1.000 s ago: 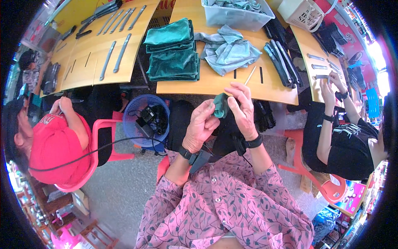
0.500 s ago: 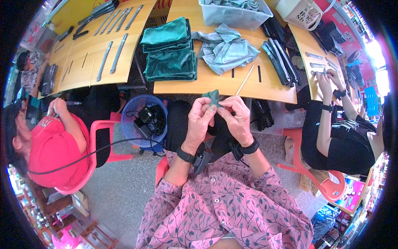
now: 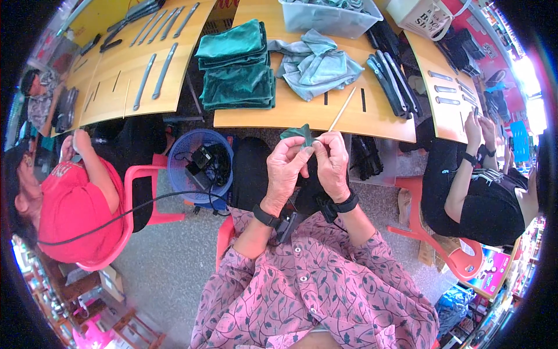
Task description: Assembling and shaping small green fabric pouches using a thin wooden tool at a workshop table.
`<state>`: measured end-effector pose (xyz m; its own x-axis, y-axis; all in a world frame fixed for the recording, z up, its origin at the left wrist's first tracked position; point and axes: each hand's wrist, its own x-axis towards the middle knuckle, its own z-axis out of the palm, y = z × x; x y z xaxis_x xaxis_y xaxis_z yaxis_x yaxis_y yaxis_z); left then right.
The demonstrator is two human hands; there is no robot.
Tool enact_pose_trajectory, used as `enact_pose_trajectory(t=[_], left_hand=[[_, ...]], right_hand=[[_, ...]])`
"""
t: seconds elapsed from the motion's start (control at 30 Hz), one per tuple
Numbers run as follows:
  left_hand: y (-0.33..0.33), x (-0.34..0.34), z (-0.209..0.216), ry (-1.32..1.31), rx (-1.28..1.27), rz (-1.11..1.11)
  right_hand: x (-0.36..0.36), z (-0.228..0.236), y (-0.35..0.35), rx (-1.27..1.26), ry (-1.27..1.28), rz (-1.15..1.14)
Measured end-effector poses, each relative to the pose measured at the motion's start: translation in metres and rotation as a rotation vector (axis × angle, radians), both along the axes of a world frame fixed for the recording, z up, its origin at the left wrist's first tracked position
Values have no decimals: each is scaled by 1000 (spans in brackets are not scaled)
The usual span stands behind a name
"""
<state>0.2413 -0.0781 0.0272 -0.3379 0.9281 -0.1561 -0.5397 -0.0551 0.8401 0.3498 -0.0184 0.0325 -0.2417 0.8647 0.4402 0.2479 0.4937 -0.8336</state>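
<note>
A small piece of dark green fabric (image 3: 299,134) is pinched between the fingertips of both my hands, above my lap and just short of the table edge. My left hand (image 3: 288,168) grips it from the left, with the cloth fanning up over the fingers. From the other side, my right hand (image 3: 333,164) holds its edge between thumb and forefinger. The fingertips of the two hands nearly touch. Beyond them, a thin pale wooden stick (image 3: 343,108) lies on the table (image 3: 290,118), its near end over the front edge.
Folded green velvety cloths (image 3: 238,67) are piled beside a crumpled grey-green cloth (image 3: 317,65). Behind stands a translucent bin (image 3: 331,23); dark strips (image 3: 393,84) lie right. A blue basket (image 3: 180,174) holds cables. One person (image 3: 81,209) sits left, another (image 3: 488,203) right.
The green fabric has turned in my fingers and now spreads out toward the left. My hands have shifted only slightly. The person on the right has drawn their hands back from the strips.
</note>
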Motion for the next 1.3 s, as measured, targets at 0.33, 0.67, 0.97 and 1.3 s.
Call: enact_pose_trajectory(t=[0.33, 0.67, 0.97, 1.3], left_hand=[[-1, -7, -2, 127, -4, 37], [-4, -1, -4, 23, -8, -115], [-16, 5, 18, 177, 28, -39], [22, -45, -5, 325, 62, -66]], right_hand=[[5, 8, 5, -120, 16, 141], [7, -4, 4, -110, 51, 30], [16, -12, 13, -173, 32, -172], [30, 28, 9, -183, 27, 351]])
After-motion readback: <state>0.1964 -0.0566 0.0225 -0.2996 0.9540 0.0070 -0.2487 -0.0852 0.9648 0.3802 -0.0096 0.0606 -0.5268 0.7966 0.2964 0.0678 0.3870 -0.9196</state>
